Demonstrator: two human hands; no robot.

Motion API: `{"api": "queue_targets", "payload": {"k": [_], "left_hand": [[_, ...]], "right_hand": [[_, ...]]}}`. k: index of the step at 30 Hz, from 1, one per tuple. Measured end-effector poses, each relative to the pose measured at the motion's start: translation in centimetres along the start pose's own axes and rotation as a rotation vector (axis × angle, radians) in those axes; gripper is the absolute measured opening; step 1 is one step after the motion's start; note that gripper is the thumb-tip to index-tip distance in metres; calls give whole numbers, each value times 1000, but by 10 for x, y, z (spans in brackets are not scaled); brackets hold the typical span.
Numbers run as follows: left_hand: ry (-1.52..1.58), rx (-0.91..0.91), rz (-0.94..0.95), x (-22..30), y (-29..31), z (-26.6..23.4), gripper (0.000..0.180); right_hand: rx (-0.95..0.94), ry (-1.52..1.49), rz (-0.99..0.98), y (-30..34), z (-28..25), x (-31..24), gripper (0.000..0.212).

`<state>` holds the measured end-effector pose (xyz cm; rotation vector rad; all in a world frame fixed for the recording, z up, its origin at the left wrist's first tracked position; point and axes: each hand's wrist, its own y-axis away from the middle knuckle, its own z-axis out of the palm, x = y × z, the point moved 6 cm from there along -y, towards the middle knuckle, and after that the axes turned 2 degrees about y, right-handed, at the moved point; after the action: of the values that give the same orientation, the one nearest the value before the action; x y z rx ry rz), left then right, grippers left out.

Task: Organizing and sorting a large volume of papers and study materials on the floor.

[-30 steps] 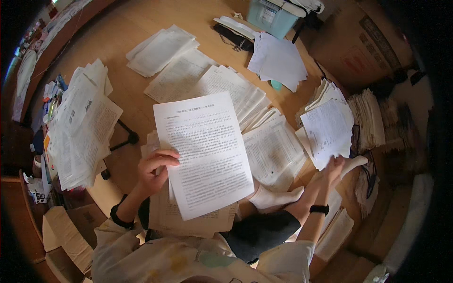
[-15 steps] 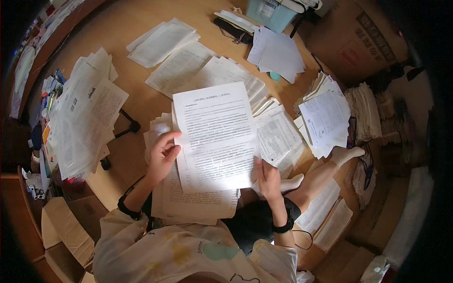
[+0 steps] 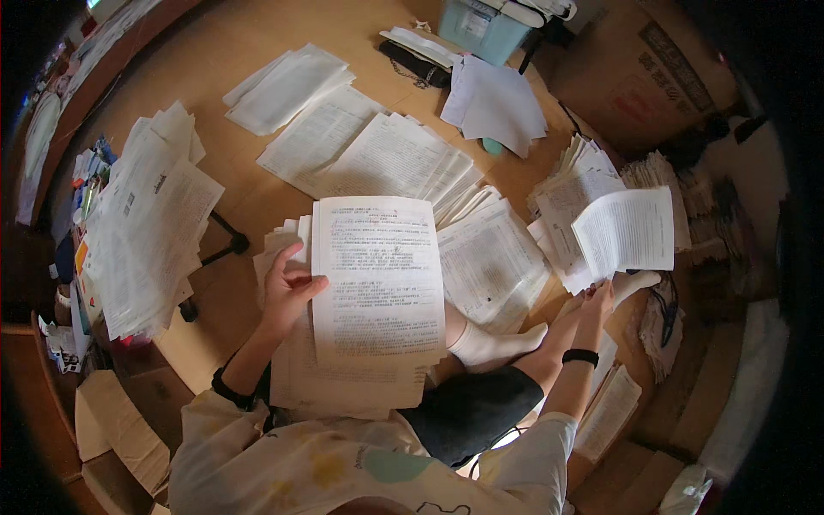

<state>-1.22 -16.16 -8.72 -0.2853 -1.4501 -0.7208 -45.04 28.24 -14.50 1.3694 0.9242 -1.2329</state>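
Note:
In my left hand [image 3: 293, 279] is a printed sheet [image 3: 378, 283], gripped at its left edge with the thumb on top. It stands over a stack of papers [image 3: 348, 386] on my lap. My right hand [image 3: 598, 296] reaches out to the right, its fingers closed on the lower edge of another printed sheet [image 3: 631, 230]. That sheet bends and lies over a pile of papers [image 3: 562, 206] on the floor at the right. Whether it is one page or a few I cannot tell.
Fanned paper piles [image 3: 395, 159] spread ahead, with more printed sheets [image 3: 489, 257] nearer my feet. A tall paper pile [image 3: 150, 227] stands at the left. A large cardboard box [image 3: 639, 77] and a blue bin [image 3: 485, 30] are at the back; an open carton [image 3: 120, 421] is near left.
My right hand has swung right, carrying a sheet from in front of me to the right-hand pile. My left hand stays near its place, now with a different printed page showing.

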Motion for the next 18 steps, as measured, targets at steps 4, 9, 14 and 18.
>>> {"api": "queue_targets", "payload": {"k": [4,9,14,18], "left_hand": [[-115,-31,24,4,0,3,55],[-42,-77,-36,8,1,11,28],[-84,-104,-99,8,2,11,13],[-71,-81,-139,16,6,9,12]], "right_hand": [[-23,54,79,-13,-10,20,26],[-40,158,88,-24,-15,19,28],[215,918,-370,-15,-4,-35,32],[97,1297,-643,60,67,-77,35]]}}
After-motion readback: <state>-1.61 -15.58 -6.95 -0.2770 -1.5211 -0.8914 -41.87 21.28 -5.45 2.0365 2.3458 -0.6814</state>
